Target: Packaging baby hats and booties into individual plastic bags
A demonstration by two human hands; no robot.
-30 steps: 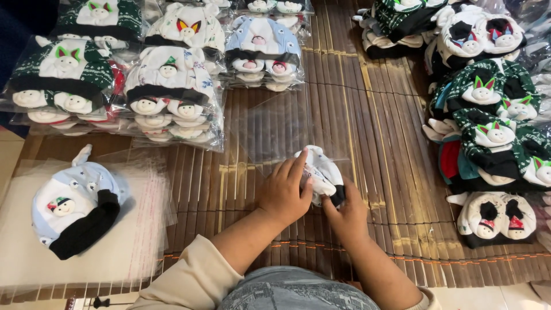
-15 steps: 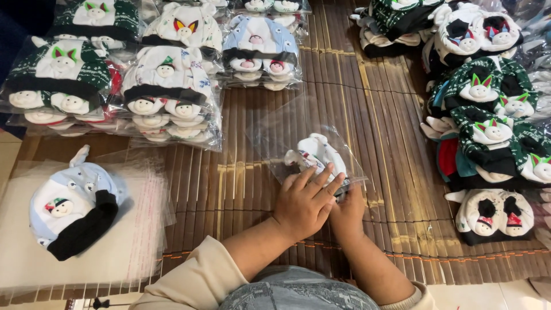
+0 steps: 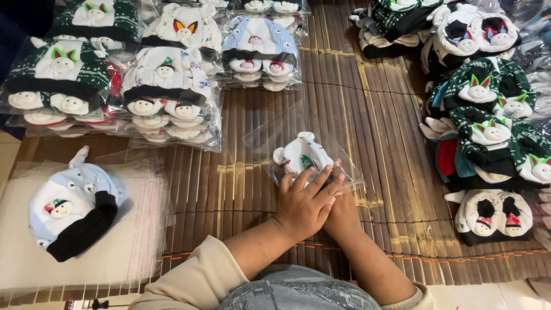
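Observation:
A small white hat with ear-like knobs point(image 3: 301, 154) lies inside a clear plastic bag point(image 3: 268, 136) on a brown bamboo mat point(image 3: 373, 109). My left hand point(image 3: 301, 204) rests flat on the near end of the bag, fingers spread and touching the hat's rim. Tucked under it is my right hand point(image 3: 346, 221), at the bag's near right corner. Its fingers are mostly hidden, and only a fingertip shows at the bag's edge.
Stacks of bagged hats point(image 3: 166, 97) fill the back left. Loose green, white and black hats point(image 3: 488, 132) are piled along the right. At the left, a pale blue hat with a black cuff point(image 3: 69, 209) lies on a pile of empty clear bags point(image 3: 138, 241).
The white hat has gone from being held between both hands into the clear bag. The left hand has flattened onto the bag's near end, over the right hand.

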